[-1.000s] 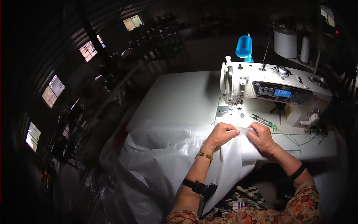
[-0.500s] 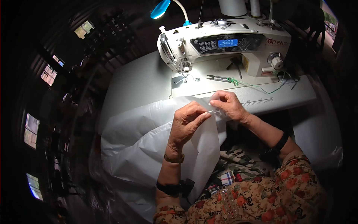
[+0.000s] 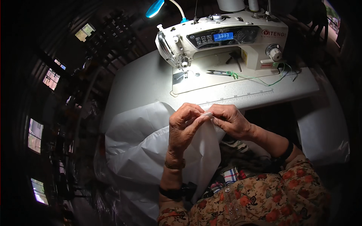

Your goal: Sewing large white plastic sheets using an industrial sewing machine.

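A large sheet of thin white fabric (image 3: 151, 145), plastic-like in its sheen, drapes over the table's front edge toward my lap. My left hand (image 3: 184, 126) pinches its folded edge between thumb and fingers. Right beside it, my right hand (image 3: 230, 120) grips the same edge, thumb and fingertips pressed together. A small folded white bit of the edge shows between the fingertips of both hands. The two hands nearly touch, in front of the white sewing machine (image 3: 222, 41). The needle and presser foot (image 3: 185, 74) stand beyond them, with no fabric beneath.
Thread snips (image 3: 218, 72) with a green cord lie on the machine bed, near a dark T-shaped tool (image 3: 234, 60). A blue lamp (image 3: 155, 8) lights the needle area. A ruler scale (image 3: 241, 97) runs along the table's front. More white sheeting (image 3: 324, 135) hangs at the right.
My right hand has come down and left against my left hand, closing on the fabric edge. The fabric has drawn back from the table toward me. The view has shifted slightly.
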### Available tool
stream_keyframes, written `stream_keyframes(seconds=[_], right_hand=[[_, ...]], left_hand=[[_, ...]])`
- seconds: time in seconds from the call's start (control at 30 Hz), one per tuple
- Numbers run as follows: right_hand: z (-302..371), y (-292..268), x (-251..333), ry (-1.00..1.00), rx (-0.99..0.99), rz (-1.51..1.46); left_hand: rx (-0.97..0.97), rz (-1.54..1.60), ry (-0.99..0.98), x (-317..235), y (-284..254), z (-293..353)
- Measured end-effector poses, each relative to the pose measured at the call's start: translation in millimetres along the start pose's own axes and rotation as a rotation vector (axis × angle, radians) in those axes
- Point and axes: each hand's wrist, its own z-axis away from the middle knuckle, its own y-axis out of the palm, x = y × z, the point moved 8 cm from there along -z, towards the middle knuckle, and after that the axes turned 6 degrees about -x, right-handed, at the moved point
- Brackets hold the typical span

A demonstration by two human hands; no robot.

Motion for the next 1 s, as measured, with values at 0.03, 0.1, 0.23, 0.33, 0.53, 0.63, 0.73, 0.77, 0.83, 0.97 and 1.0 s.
stream_keyframes(seconds=[0.03,0.1,0.23,0.33,0.53,0.63,0.73,0.77,0.83,0.97,1.0], right_hand=[[1,1,5,-0.039,0.013,0.033],[3,0,1,-0.001,0.053,0.066],[3,-2,10,0.018,0.07,0.057],[5,-2,9,-0.004,0.169,0.135],[4,-2,20,-0.085,0.066,0.212],[3,-2,22,-0.14,0.017,0.175],[2,1,19,-0.195,0.054,0.154],[1,3,19,-0.237,0.054,0.193],[0,6,19,-0.284,0.061,0.227],[4,-1,18,-0.185,0.008,0.206],[2,-5,15,-0.126,-0.004,0.219]], left_hand=[[-0.012,0.01,0.007,-3,1,1],[-0.025,0.021,0.013,-5,2,2],[-0.04,-0.002,0.032,-8,6,2],[-0.043,-0.022,0.063,-9,4,4],[-0.036,-0.125,0.129,-12,4,1],[0.034,-0.117,0.09,-16,6,-8],[0.088,-0.069,0.042,-12,1,-8],[0.117,-0.066,0.042,-11,2,-8],[0.13,-0.071,0.035,-10,-1,-8],[0.196,-0.118,0.018,-21,1,-8],[0.194,-0.121,0.014,-20,0,-8]])
